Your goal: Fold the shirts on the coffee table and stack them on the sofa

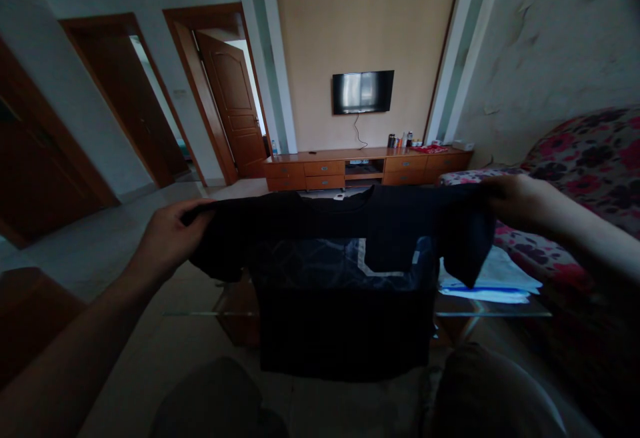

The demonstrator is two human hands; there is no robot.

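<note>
A black T-shirt (345, 278) with a pale print across the chest hangs spread out in front of me, collar up. My left hand (167, 238) is closed on its left shoulder. My right hand (517, 201) is closed on its right shoulder at about the same height. Both short sleeves droop below my hands. The shirt's hem hangs just above my knees (220, 398), over the edge of a glass table (480, 315).
Folded white and blue cloth (493, 278) lies on the glass table behind the shirt. A flowered sofa (585, 178) stands at the right. A long wooden cabinet (370, 168) under a wall television (363, 91) is at the far wall. Open wooden doors are at the left.
</note>
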